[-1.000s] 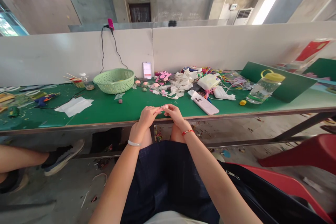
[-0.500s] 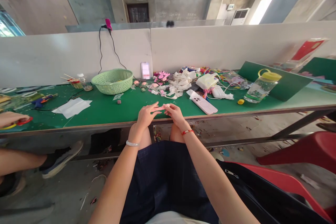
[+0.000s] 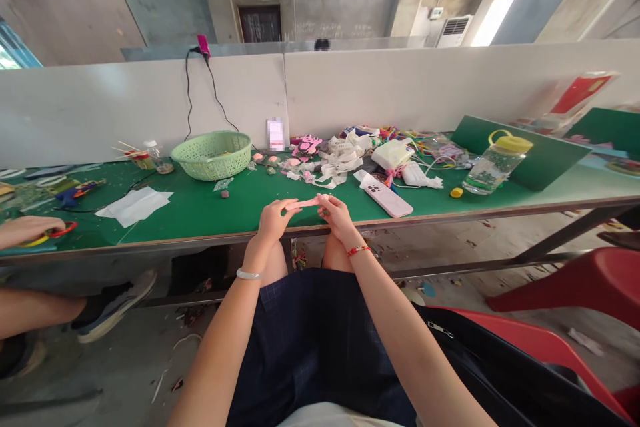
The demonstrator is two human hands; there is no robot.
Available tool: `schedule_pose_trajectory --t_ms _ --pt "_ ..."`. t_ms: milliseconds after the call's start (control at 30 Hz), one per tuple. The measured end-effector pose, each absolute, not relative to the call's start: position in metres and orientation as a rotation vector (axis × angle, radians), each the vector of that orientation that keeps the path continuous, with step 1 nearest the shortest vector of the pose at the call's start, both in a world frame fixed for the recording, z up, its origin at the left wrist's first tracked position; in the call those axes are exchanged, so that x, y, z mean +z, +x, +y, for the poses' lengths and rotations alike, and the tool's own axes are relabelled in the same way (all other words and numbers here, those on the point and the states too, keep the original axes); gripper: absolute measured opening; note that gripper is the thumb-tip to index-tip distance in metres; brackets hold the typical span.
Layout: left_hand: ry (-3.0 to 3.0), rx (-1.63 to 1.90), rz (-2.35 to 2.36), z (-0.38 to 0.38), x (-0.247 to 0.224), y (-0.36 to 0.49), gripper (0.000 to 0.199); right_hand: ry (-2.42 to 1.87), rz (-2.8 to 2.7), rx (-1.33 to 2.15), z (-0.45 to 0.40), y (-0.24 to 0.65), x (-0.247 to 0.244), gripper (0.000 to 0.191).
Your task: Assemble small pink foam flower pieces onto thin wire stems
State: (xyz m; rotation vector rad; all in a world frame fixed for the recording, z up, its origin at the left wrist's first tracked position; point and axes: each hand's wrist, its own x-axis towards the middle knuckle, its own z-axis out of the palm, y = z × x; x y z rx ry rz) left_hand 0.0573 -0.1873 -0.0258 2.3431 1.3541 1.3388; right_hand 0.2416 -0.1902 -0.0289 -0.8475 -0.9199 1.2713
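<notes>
A long counter (image 3: 200, 213) with a green top and a brown edge runs across the view, crowded with craft materials. Left of centre sits a round, light green plastic basket (image 3: 211, 155), with a small clear bottle (image 3: 159, 159) near it and a sheet of white paper (image 3: 134, 206) lying flat in front. Further right, pink foam cutouts (image 3: 307, 144) lie beside a heap of white ribbon (image 3: 343, 160). A phone in a pale pink case (image 3: 384, 199) lies face down near the front edge. At the right stands a clear bottle with a yellow lid (image 3: 497, 163), a loose yellow cap (image 3: 456, 193) just beside it.
</notes>
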Motion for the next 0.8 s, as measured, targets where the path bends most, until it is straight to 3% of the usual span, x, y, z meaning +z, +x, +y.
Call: schedule_pose_trajectory --t_ms 67,233,467,633,800 --pt "2.333 1.331 1.398 -0.186 -0.027 0.057 0.019 -0.850 -0.923 1.274 -0.190 0.243 -0.028 0.043" --pt "2.247 1.381 1.342 -0.185 -0.028 0.057 0.039 -0.839 -0.870 1.268 -0.190 0.247 -0.024 0.044" --pt "2.144 1.397 1.306 -0.185 -0.031 0.055 0.018 -0.854 -0.826 1.274 -0.191 0.249 -0.019 0.044" --pt "1.812 1.415 1.141 -0.185 -0.028 0.058 0.038 -0.826 -0.762 1.314 -0.193 0.250 -0.018 0.045" --pt "1.662 1.376 1.046 -0.186 -0.023 0.054 0.038 -0.822 -0.785 1.340 -0.194 0.251 -0.019 0.044"
